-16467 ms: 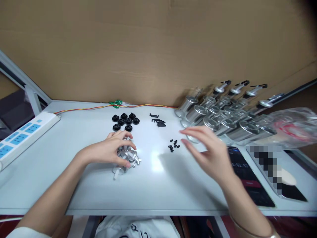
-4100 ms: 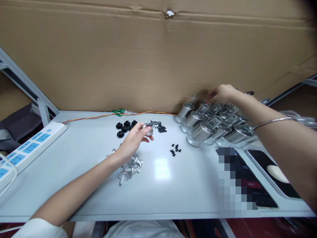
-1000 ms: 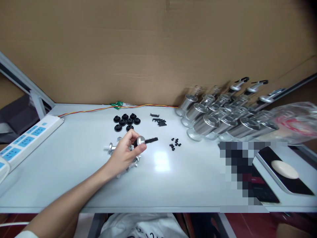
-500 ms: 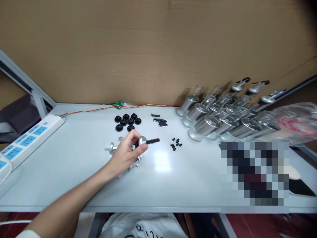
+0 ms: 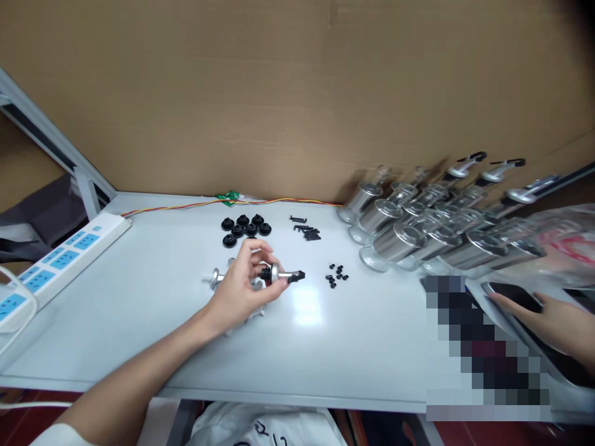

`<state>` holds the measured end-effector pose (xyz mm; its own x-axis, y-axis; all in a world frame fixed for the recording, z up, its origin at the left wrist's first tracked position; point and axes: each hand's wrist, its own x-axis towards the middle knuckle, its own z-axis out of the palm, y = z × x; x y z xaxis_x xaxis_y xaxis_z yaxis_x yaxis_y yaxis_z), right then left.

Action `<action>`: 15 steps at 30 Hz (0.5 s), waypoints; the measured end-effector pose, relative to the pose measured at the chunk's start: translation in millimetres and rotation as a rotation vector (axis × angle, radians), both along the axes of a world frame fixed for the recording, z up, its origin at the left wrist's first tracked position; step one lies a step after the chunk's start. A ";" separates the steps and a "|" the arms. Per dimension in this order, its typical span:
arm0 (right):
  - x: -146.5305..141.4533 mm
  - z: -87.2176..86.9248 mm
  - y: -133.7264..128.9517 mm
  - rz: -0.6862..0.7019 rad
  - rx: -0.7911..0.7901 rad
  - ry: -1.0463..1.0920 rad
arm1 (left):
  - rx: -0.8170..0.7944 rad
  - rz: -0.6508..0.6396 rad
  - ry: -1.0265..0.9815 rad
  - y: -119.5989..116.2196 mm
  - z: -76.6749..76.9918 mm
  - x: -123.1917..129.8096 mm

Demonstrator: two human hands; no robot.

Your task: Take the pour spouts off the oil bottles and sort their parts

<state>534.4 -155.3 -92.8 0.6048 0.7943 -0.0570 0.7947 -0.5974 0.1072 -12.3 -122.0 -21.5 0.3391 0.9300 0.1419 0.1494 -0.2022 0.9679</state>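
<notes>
My left hand (image 5: 246, 279) is closed around a bottle pourer (image 5: 281, 274) with a metal collar, a black ribbed stopper and a black-tipped spout that points right. Beneath and behind this hand lie more metal pourer spouts (image 5: 216, 279), partly hidden by it. At the far right, my right hand (image 5: 564, 325) grips a dark, phone-like flat device (image 5: 515, 296); the frame's edge cuts off part of the hand. Black ribbed stoppers (image 5: 237, 230) sit in a cluster beyond my left hand. Small black caps (image 5: 332, 282) and thin black pieces (image 5: 311, 233) lie to its right.
Glass bottles with metal sleeves (image 5: 409, 238), some carrying pourers, crowd the back right beside a clear plastic bag (image 5: 567, 241). A white power strip (image 5: 65, 263) lies along the left. Red and yellow wires (image 5: 186, 205) run along the cardboard wall (image 5: 223, 105). A pixelated patch hides the right front.
The pourer in my left hand has turned, so its metal spout now shows. My right hand, a blur at the right before, is now clearly at the dark device. The view has shifted slightly.
</notes>
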 end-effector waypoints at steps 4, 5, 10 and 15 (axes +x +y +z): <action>-17.5 5.6 -2.5 -0.057 -0.138 0.027 | 0.198 -0.006 0.199 0.2 -2.2 -1.0; -22.5 7.6 -3.0 -0.062 -0.129 0.017 | 0.230 0.004 0.219 0.4 -3.4 -1.4; -28.8 6.7 -2.9 -0.043 -0.071 -0.004 | 0.354 -0.074 0.399 6.0 -4.7 -3.9; -33.8 8.7 -5.1 -0.080 -0.071 0.004 | 0.563 -0.312 0.583 14.4 8.6 3.2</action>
